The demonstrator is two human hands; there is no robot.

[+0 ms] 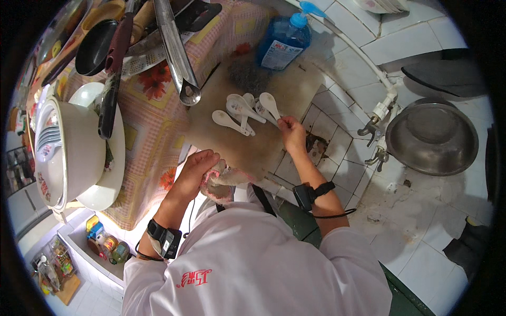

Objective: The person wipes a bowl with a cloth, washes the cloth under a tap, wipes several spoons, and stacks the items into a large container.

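Observation:
My right hand pinches the handle end of a white soup spoon, whose bowl points away from me. Just left of it, several more white soup spoons lie in a loose pile on a worn, stained board. A greyish cloth with pink edging hangs bunched from my left hand, close to my body and over the board's near edge.
A blue pump bottle stands at the board's far end, beside a dark scouring pad. Metal tongs overhang from the left. A white pot with spoons inside stands far left. Taps and a metal basin are at right.

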